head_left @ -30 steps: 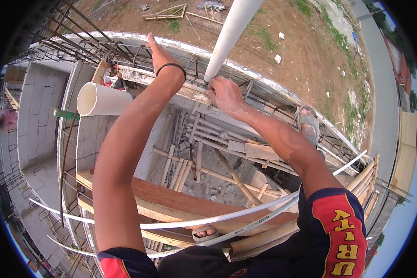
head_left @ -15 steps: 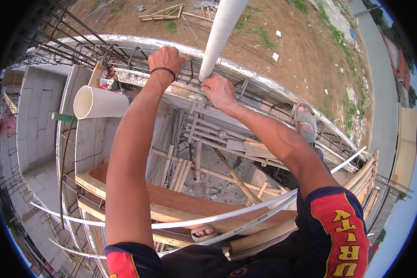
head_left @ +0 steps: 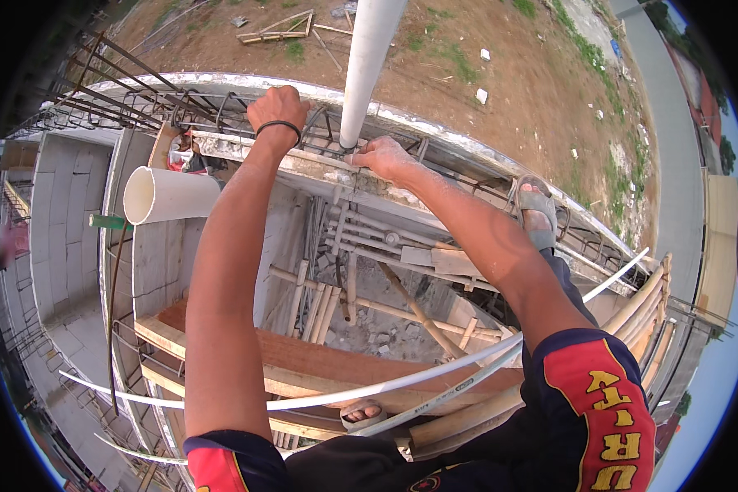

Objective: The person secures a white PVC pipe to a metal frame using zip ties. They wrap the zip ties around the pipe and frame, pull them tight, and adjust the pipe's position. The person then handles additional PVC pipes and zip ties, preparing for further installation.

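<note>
A white pipe [head_left: 371,70] rises steeply from the rebar cage [head_left: 328,123] in the beam trough and runs out past the top of the view. My right hand [head_left: 388,158] is at its lower end, fingers drawn together just beside it over the inner edge of the trough; what they grip is hidden. Left of the pipe, my left hand [head_left: 279,112], with a black band on its wrist, is closed in a fist over the rebar. The back of that hand hides whatever is inside it.
A wide white pipe piece [head_left: 172,195] lies left of my left forearm, near a green tube [head_left: 107,221]. Timber boards [head_left: 328,381] and thin white pipes [head_left: 402,387] cross below me. Beneath them opens a deep pit with bamboo poles [head_left: 418,316]. My sandalled foot [head_left: 536,209] stands on the beam.
The upright white pipe and both hands sit slightly further left in view. My right fingers, earlier against the pipe's lower end, now lie just beside it. My left hand stays closed.
</note>
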Demonstrator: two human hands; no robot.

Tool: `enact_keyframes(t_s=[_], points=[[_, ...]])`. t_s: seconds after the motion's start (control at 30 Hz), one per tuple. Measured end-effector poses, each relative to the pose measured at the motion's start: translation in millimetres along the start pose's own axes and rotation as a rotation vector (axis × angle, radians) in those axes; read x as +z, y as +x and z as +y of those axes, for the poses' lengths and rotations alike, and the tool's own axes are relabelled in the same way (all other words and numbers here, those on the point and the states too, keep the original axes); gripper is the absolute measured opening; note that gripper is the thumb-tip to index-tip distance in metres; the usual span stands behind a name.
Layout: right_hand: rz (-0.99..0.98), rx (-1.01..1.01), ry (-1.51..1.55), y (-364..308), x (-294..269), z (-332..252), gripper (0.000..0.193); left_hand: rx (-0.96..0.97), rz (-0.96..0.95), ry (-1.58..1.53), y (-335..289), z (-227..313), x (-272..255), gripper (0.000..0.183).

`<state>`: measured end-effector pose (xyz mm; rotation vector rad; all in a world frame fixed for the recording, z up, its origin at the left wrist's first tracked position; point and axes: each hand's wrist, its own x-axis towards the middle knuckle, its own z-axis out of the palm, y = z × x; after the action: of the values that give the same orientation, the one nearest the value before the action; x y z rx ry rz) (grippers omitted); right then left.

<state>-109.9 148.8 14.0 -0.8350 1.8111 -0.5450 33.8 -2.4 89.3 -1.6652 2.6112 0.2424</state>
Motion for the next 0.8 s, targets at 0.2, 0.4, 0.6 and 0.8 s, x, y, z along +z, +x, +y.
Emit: enact_keyframes(t_s=[0.2, 0.4, 0.6, 0.8], points=[[-0.096, 0.099, 0.059, 8.9, -11.9, -1.5, 0.049, 0.151, 0.084, 0.084, -6.1, 10.7, -9.0, 0.030], [-0.214, 0.129, 0.345, 27.0, -30.7, 29.4, 0.031, 0.259, 0.134, 0.281, -20.7, 10.0, 8.8, 0.019], [-0.254, 0.166, 0.156, 33.6, -18.6, 10.9, 0.045, 0.407, 0.155, 0.219, -27.5, 9.6, 25.4, 0.017], [-0.243, 0.220, 0.197, 42.6, -10.4, 12.3, 0.038, 0.436, 0.276, 0.128, -49.7, 14.0, 41.1, 0.021]])
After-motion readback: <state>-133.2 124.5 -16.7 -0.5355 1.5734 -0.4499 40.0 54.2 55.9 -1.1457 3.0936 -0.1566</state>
